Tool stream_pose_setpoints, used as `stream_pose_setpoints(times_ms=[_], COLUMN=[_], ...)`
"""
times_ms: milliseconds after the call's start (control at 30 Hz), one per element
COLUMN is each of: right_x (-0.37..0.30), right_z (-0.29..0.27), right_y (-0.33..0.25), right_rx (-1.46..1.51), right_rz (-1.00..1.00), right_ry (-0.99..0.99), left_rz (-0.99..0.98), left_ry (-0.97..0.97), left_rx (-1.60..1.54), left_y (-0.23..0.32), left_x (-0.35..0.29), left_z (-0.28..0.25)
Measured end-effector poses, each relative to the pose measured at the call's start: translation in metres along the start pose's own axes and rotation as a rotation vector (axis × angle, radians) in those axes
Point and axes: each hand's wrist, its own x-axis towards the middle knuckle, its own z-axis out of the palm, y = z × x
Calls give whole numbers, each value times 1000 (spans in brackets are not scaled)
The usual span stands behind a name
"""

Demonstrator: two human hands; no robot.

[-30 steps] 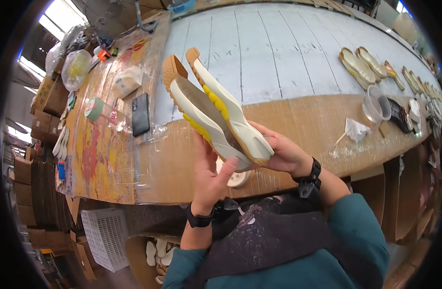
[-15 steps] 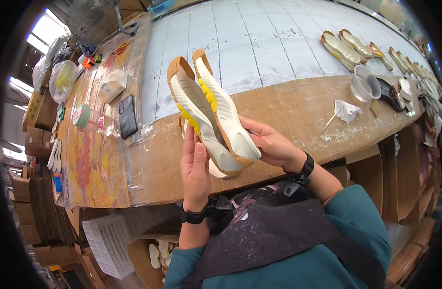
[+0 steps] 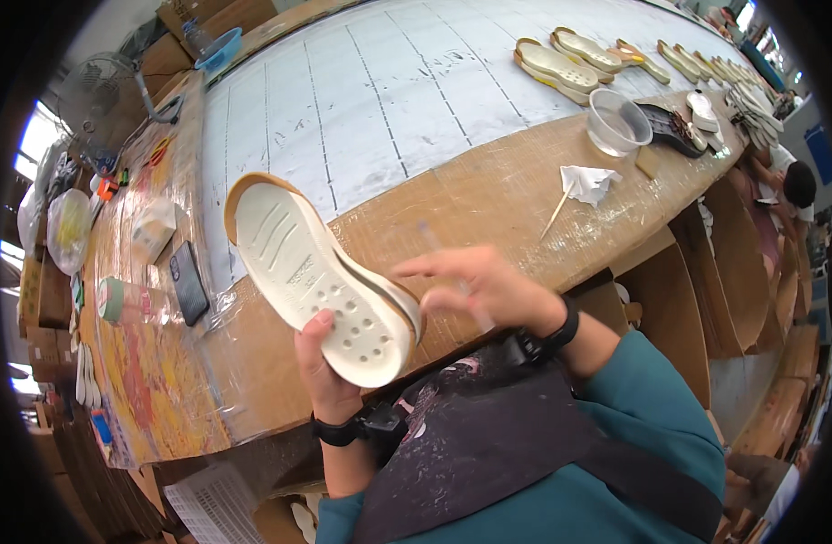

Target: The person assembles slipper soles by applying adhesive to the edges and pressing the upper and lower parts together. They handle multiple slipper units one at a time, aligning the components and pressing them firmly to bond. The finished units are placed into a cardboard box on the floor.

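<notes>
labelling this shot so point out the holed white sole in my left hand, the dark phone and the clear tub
Holed white sole (image 3: 302,266), head view: middle of its broad face
Dark phone (image 3: 189,284), head view: middle of its upward side
Clear tub (image 3: 615,129), head view: middle of its body

I see the right hand (image 3: 493,288) blurred; the sole (image 3: 294,263) hides most fingers of the left hand (image 3: 330,381); the lower edge crops the crate (image 3: 212,503).

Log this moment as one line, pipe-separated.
left hand: holding shoe sole | right hand: blurred, beside sole | table: phone, clear cup, tissue
</notes>
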Motion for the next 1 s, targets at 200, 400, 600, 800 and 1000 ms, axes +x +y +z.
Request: stream_pose_setpoints(times_ms=[200,400,600,800,1000], right_x=[-42,-54,-40,-29,-50], right_z=[-107,-152,-161,-271,-346], right_y=[63,105,80,73,139], right_rx=[-1174,-1382,-984,-853,-1212], right_rz=[182,-78,-97,179,781], right_ry=[134,-102,362,1027,681], left_rz=[-50,32,59,-23,-124], left_ry=[58,-11,-270,-394,-148], left_rx=[-72,-342,-322,-325,140], left_y=[7,3,-2,-5,-2], left_x=[4,3,8,-2,12], left_z=[-1,12,3,13,21])
